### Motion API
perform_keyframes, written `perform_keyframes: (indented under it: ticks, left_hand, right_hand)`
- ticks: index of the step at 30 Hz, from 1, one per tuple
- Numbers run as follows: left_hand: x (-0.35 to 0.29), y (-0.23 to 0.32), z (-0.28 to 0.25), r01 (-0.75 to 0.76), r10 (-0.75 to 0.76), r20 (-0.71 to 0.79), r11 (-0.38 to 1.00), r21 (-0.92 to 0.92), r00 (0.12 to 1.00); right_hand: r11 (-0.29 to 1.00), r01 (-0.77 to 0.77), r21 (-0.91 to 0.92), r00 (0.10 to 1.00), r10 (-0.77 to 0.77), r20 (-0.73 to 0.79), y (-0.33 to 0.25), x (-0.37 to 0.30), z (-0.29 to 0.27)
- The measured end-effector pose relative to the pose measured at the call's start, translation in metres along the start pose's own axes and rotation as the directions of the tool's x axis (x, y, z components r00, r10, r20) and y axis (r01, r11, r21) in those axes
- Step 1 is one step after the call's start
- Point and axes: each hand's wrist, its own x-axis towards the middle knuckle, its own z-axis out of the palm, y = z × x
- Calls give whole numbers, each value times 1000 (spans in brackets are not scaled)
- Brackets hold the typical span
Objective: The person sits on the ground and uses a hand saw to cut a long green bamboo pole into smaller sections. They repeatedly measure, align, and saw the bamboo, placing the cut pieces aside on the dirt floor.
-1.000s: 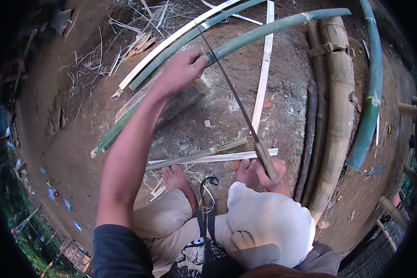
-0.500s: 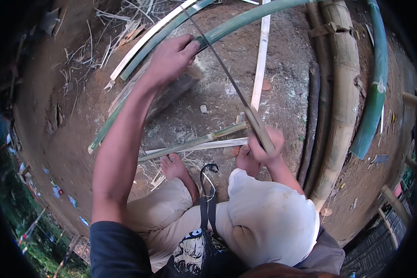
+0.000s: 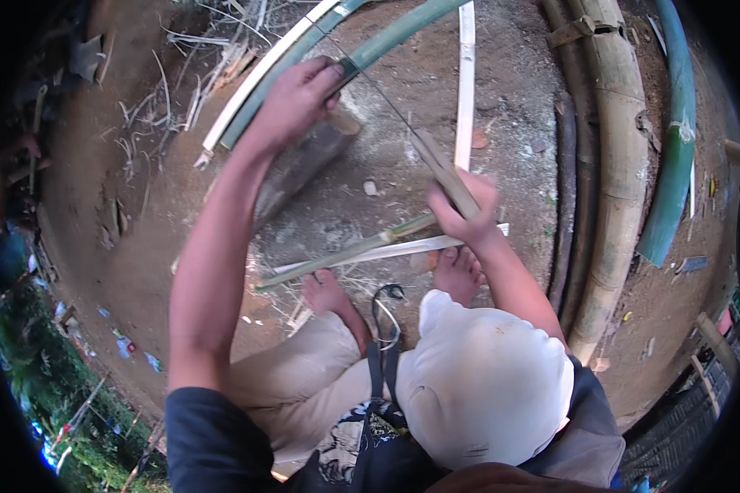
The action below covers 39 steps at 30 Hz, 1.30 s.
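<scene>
Left hand (image 3: pixel 300 99) clamped on green bamboo strip (image 3: pixel 403 33), right hand (image 3: pixel 464 215) around a knife handle (image 3: pixel 446 174), apparently.

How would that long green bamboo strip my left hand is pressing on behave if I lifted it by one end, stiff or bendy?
Probably springy: the green bamboo strip is long and thin, so its far end would likely sag and wobble. It looks light for its length, being a split piece, unlike the thick bamboo poles beside it. Its flat shape makes rolling unlikely. The left hand pins it now.
</scene>
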Motion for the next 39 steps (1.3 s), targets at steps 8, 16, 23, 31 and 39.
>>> perform_keyframes:
  ticks: [8, 16, 23, 31, 39]
  left_hand:
    - [-5, -6, 8, -69, 70, -12, 997, 40, 997]
    - [-5, -10, 6, -57, 61, -47, 995, 83, 997]
    - [1, -8, 1, -16, 15, 46, 1000, 18, 999]
    - [-2, 1, 11, -19, 19, -19, 999, 26, 1000]
    - [-4, -9, 9, -11, 15, -45, 996, 87, 999]
  right_hand:
    - [994, 7, -111, 999, -1, 54, -10, -38, -24]
    - [919, 241, -311, 959, -275, -69, -24, -74, -27]
    - [989, 49, -142, 997, -40, 62, -3, -32, -16]
    - [994, 59, -89, 996, -53, 66, -3, -15, -13]
    - [976, 4, -219, 997, 13, 75, -48, -71, -57]
